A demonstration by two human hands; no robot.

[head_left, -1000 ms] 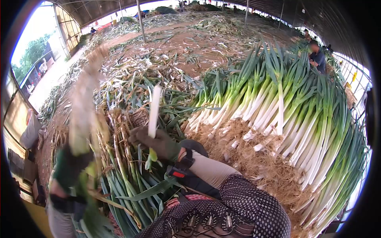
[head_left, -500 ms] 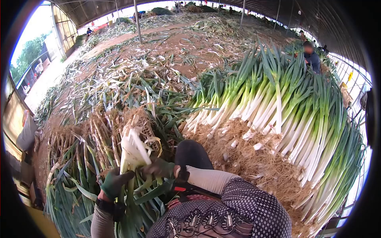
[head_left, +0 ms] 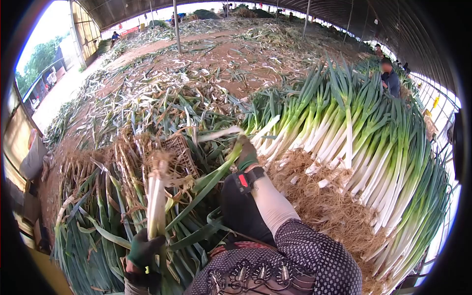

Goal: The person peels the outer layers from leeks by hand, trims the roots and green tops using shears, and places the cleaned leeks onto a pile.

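My left hand [head_left: 145, 250], in a green and dark glove, is closed around a leek [head_left: 156, 204] at the lower left. The leek stands nearly upright, roots at the top and white stalk below. My right hand [head_left: 246, 155], gloved too, is out over my knee, closed on a stripped leek leaf [head_left: 212, 178]. That leaf trails down toward the left, and a pale strip [head_left: 221, 133] sticks out beside the hand. Unpeeled leeks [head_left: 98, 211] with brown roots lie around my left hand. To the right lies a large row of clean white-stalked leeks [head_left: 339, 132].
A brown plastic crate [head_left: 180, 153] sits among the unpeeled leeks. Discarded leaves [head_left: 182, 105] cover the ground ahead. A person [head_left: 391, 77] is behind the clean leeks at the far right. A metal post [head_left: 177, 27] stands farther off, and a pale sack [head_left: 34, 157] at the left.
My right hand has moved away from the leek, up and to the right, pulling a leaf with it. My left hand has moved slightly down, still holding the leek.
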